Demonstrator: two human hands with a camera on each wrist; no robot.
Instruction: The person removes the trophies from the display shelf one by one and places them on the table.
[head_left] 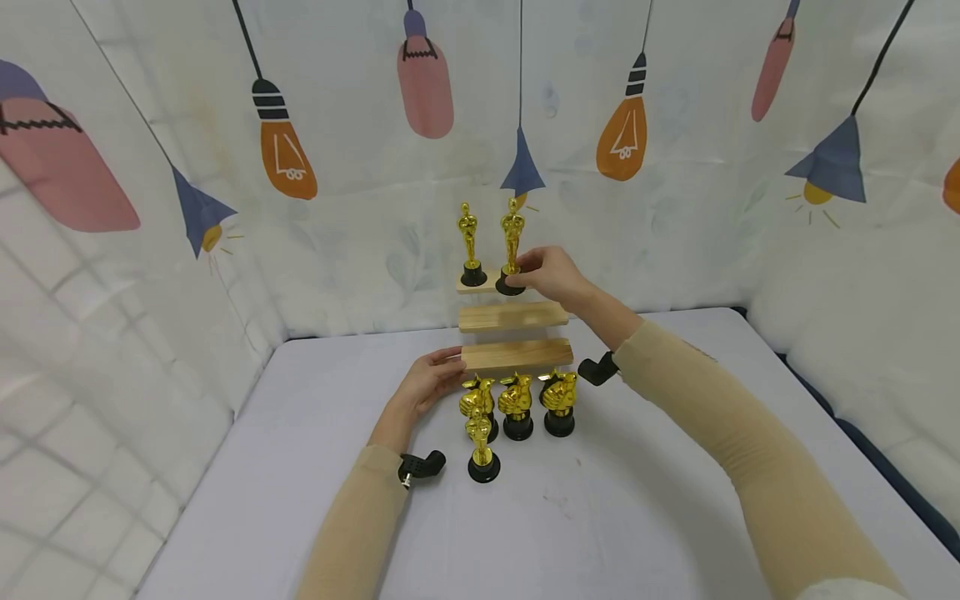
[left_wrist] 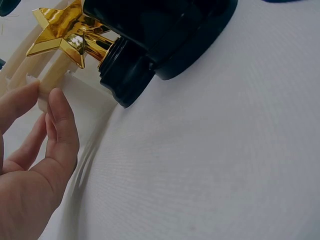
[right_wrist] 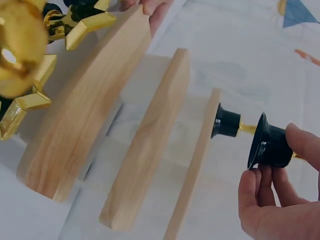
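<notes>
My right hand [head_left: 553, 273] grips a gold figure trophy [head_left: 512, 233] by its black base [right_wrist: 271, 145], at the top wooden shelf board [head_left: 487, 285]. In the right wrist view the underside of that base shows, apart from the board. Another gold figure trophy [head_left: 468, 233] stands upright on the board's left part. My left hand [head_left: 431, 381] pinches the left end of the lowest shelf board [head_left: 517, 356] between thumb and fingers. Just in front of this board stand several gold trophies [head_left: 516, 400] on black bases, and a gold star [left_wrist: 62, 35] shows close by in the left wrist view.
A middle shelf board [head_left: 513, 317] lies between the top and lowest ones, bare on top. The shelf stands at the back of a white-covered table [head_left: 585, 517], against a lamp-patterned cloth [head_left: 360, 242]. One figure trophy [head_left: 482, 442] stands nearest the front.
</notes>
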